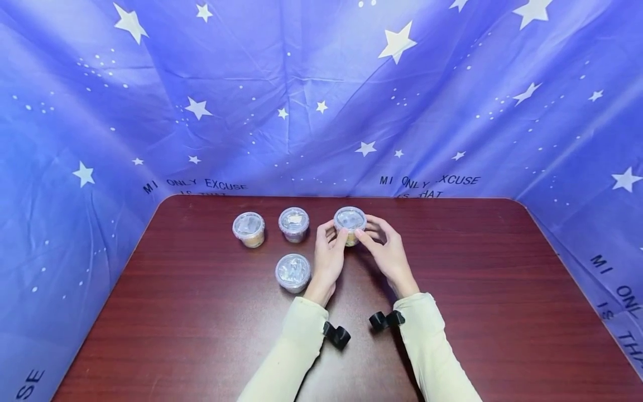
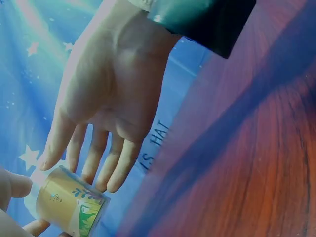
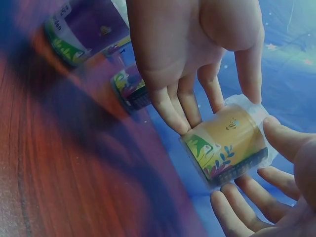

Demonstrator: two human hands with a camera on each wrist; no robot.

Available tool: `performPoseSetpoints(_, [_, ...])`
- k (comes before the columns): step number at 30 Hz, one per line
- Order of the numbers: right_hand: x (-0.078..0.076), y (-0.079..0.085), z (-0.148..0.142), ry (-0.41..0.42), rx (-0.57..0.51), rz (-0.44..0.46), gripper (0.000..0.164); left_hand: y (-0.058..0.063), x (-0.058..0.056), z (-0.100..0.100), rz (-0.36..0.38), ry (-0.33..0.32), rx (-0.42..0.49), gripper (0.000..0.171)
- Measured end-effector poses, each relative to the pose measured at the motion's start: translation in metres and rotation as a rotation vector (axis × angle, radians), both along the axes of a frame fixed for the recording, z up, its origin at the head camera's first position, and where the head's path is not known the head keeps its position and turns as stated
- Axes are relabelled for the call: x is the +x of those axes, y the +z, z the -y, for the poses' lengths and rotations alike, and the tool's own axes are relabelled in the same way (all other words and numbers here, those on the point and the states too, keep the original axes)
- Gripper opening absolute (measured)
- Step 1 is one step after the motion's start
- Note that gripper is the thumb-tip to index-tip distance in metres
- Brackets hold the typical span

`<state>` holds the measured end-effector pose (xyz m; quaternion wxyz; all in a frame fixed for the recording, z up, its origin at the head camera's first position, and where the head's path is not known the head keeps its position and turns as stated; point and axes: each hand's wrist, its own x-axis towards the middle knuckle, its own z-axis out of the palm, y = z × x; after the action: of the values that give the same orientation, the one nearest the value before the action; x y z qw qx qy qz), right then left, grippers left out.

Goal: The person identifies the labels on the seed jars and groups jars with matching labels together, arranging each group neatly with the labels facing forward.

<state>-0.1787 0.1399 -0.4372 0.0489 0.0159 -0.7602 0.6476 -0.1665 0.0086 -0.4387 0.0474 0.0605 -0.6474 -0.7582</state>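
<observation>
A small lidded plastic tub (image 1: 350,219) with a yellow label is between my two hands near the table's far side. My left hand (image 1: 329,254) holds it from the left, thumb at the lid's near edge and fingers along its side. From the right my right hand (image 1: 389,251) grips the same tub, thumb in front and fingers behind. In the right wrist view the tub's label (image 3: 227,138) shows a bee, blue leaves and a green shape. Whether its base touches the table, I cannot tell.
Left of my hands, two similar lidded tubs stand at the back, one farther left (image 1: 248,230) and one nearer (image 1: 293,224). A third tub (image 1: 293,273) stands close to my left wrist. Behind the dark red wooden table (image 1: 176,324) hangs a blue star-patterned cloth (image 1: 281,84).
</observation>
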Motion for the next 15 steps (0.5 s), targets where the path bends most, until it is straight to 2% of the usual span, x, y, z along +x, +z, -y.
performPoseSetpoints(10, [0.012,0.019,-0.001,0.008,0.018,-0.031,0.042,0.020,0.011,0.010,0.017,-0.035,-0.027,0.040])
performPoseSetpoints(15, [0.019,0.026,0.001,0.027,-0.015,-0.045,0.041,0.029,0.020,0.019,0.020,-0.057,-0.046,0.040])
